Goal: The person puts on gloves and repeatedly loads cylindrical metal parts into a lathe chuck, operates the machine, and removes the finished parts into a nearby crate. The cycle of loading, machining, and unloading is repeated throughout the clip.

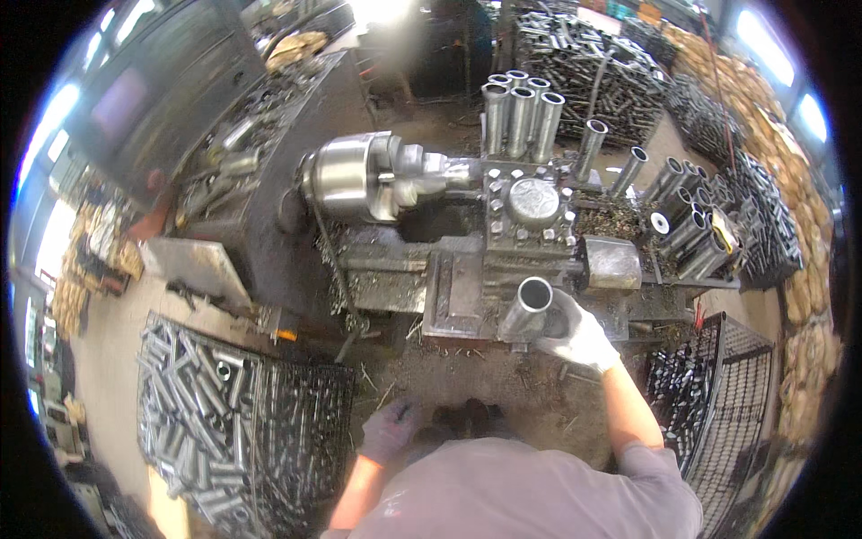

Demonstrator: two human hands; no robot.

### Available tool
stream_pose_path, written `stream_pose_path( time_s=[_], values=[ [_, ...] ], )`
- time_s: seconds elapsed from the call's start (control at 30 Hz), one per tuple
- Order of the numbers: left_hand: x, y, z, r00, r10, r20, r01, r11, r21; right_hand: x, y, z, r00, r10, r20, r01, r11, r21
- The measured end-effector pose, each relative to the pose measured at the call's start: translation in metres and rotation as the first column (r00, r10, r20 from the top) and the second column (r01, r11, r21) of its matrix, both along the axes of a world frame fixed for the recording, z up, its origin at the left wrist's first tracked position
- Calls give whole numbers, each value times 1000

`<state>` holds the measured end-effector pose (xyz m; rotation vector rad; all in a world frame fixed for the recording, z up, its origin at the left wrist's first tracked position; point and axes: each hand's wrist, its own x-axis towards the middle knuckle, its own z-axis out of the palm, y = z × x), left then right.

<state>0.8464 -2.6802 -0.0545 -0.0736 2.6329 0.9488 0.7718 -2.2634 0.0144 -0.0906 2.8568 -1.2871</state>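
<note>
My right hand (579,337), in a white glove, is closed around the right side of a shiny steel tube (518,322). The tube is tilted a little, its open end facing up, over the front edge of the lathe carriage (453,296). Whether its lower end rests there I cannot tell. Low beside my body hangs my left hand (391,429), also gloved; it is nearest the wire basket, and its fingers are too blurred to read. Ahead are the lathe chuck (346,175) and the tool post (533,200) with its round cap.
Several steel tubes (521,117) stand upright behind the tool post, and more tubes (691,225) are grouped at the right. A wire basket (301,431) of tubes stands at lower left. Another basket (732,386) is at right. Metal chips (615,225) lie on the lathe bed.
</note>
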Motion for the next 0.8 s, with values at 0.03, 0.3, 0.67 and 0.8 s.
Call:
stream_pose_path(
  time_s=[0.03, 0.3, 0.67, 0.8],
  values=[
    [23, 3, -8, 996, -9, 84, 17, 995, -103, -9, -8, -6, 998, 0, 56, -1, 1000, 22],
    [204, -31, -10, 858, 494, -138, -490, 869, 69, 8, -144, -30, 981, 139, 136, -130, 989, -71],
    [602, -19, -66, -253, 961, 114, -965, -260, 47, 318, -503, -56, -160, 972, 173, -982, -174, 70],
    [680, 92, -132, -773, 620, 135, -601, -783, 160, 435, -564, -34, -535, 829, 166, -834, -549, 58]
  ],
)
